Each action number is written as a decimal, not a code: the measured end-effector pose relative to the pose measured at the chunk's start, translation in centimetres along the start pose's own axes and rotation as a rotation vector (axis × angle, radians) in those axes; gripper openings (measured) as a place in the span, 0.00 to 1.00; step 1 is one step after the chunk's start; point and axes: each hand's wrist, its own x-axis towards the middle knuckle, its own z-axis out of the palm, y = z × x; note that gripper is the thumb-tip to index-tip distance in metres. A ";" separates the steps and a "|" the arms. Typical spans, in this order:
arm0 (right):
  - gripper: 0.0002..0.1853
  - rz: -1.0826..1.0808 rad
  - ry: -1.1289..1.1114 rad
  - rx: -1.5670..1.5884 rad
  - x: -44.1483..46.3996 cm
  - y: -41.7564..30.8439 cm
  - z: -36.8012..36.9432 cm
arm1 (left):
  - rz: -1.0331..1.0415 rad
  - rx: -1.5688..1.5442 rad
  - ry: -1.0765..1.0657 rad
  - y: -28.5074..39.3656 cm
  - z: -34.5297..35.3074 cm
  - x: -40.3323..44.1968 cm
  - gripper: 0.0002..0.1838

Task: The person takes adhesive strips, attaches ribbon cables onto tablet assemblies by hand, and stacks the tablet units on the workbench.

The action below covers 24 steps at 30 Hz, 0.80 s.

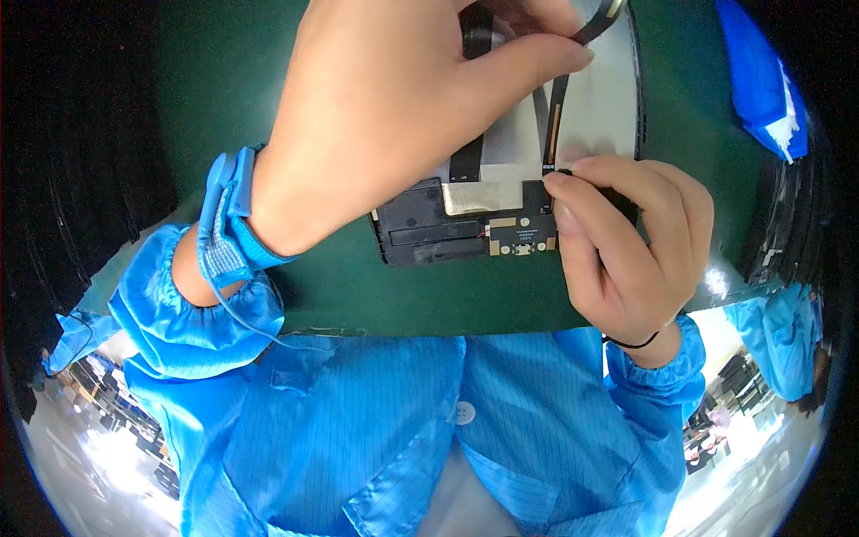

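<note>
Pinched narrow, the thumb and forefinger of our right hand (640, 233) close at the lower end of a thin, flat black flexible strip with a copper-coloured line (557, 116). Our left hand (385, 107) reaches across from the left, and its thumb and fingers are closed on a curved dark strip (599, 27) near the upper edge of the view. Whether both strips are one piece we cannot tell, because the left thumb covers the passage between them.

From the right fingertips, the copper-lined strip goes away from our body, its long axis almost straight, toward the left thumb. The right hand is the nearer one to its lower end; the left thumb is beside its upper part.

Just to the left of the right fingertips and a little toward us lies a small black circuit board with gold-coloured pads (525, 234). It is in the near end of a flat black device housing (420, 224). Farther left of the same fingertips there is a rectangular silvery foil patch (483, 198). Beyond the right fingers extends a pale grey smooth panel (613, 107).

Under the housing is a dark green work mat (403, 304). Around our left wrist sits a blue fabric strap (219, 215). Well apart, beyond the right hand and to its right, lies a bright blue object with white edge (761, 80).
</note>
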 end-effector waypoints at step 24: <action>0.12 0.026 -0.030 -0.081 0.4 -1.1 0.4 | 0.114 0.269 0.002 -1.2 -0.6 0.2 0.07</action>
